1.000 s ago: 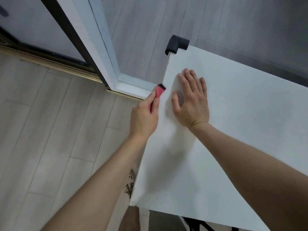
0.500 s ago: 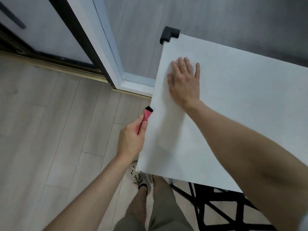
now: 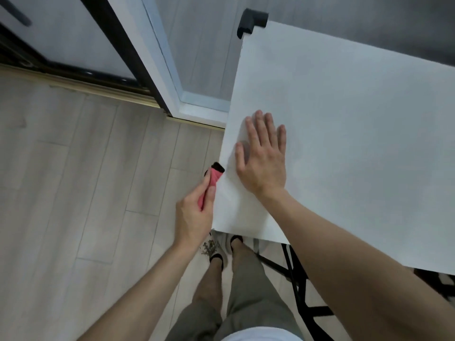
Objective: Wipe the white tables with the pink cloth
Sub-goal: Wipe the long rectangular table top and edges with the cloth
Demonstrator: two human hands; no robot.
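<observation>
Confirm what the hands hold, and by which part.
Left hand pinches the pink cloth by its lower end; right hand lies flat on the white table, holding nothing.

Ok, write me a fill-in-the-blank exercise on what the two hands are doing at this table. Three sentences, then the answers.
1. The left hand grips a cloth whose colour is ____.
2. The right hand lies flat, fingers straight, on top of the white ____.
3. The corner guard at the far corner of the table is ____ in colour.

Missing words: pink; table; black.
</observation>
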